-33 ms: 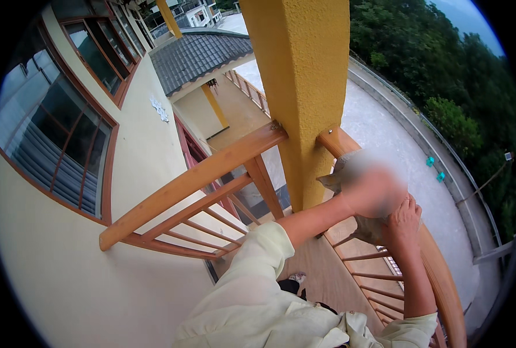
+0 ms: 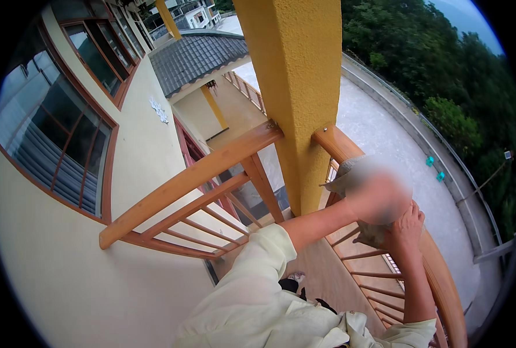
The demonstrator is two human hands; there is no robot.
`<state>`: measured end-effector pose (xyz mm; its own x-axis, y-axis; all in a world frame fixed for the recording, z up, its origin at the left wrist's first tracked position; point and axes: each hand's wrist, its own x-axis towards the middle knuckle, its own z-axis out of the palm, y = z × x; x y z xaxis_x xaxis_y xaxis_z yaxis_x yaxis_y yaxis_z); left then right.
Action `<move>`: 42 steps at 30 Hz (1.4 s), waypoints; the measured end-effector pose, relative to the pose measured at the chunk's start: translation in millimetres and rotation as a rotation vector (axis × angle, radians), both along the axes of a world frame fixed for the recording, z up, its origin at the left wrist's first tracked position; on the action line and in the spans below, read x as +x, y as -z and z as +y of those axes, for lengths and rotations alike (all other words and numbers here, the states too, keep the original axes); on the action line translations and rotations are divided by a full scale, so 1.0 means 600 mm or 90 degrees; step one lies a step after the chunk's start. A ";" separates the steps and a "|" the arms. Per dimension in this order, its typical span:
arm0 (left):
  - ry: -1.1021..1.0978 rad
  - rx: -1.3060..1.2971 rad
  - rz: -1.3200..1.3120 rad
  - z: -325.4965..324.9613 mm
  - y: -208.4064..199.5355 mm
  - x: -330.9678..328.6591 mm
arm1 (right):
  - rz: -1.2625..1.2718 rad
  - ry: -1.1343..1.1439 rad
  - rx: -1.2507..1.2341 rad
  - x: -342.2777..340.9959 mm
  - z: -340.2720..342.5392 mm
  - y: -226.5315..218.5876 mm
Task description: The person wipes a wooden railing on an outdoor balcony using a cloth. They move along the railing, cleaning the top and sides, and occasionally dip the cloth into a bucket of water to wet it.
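A grey cloth (image 2: 346, 174) is draped over the wooden handrail (image 2: 334, 142) to the right of the yellow pillar, and part of it hangs down on the inner side. My left hand (image 2: 379, 194) lies over the cloth; a blur covers its fingers, so their pose is hidden. Just beside it, my right hand (image 2: 405, 225) has its fingers curled over the rail and closed on the cloth's near end. Both forearms reach out from pale rolled sleeves.
The thick yellow pillar (image 2: 295, 87) stands between two railing sections. A second wooden railing (image 2: 194, 180) runs left toward the wall with windows (image 2: 61, 133). Beyond the rail lies a concrete yard (image 2: 379, 122) far below, with trees (image 2: 431, 69) behind. My foot (image 2: 296, 277) is on the tiled floor.
Both hands and the cloth have slid slightly along the handrail, away from the pillar. More bare rail shows beside the pillar, and the view has shifted a little.
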<state>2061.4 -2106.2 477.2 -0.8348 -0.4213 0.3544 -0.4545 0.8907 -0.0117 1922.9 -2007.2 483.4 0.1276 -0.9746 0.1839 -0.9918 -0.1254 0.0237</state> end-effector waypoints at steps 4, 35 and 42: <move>0.091 0.031 -0.013 0.140 -0.004 -0.162 | -0.047 0.045 -0.050 -0.151 0.175 0.005; 0.654 0.115 -0.197 0.681 -0.044 -0.792 | -0.035 0.487 -0.464 -0.633 0.813 0.040; 0.673 0.169 -0.219 0.903 -0.040 -1.049 | 0.005 0.597 -0.527 -0.875 1.016 0.063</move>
<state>1432.1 -1564.5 501.3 -0.8520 0.5219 0.0423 0.5142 0.8187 0.2554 1398.0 -1397.3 445.9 -0.5488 -0.2834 0.7865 -0.6904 0.6840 -0.2353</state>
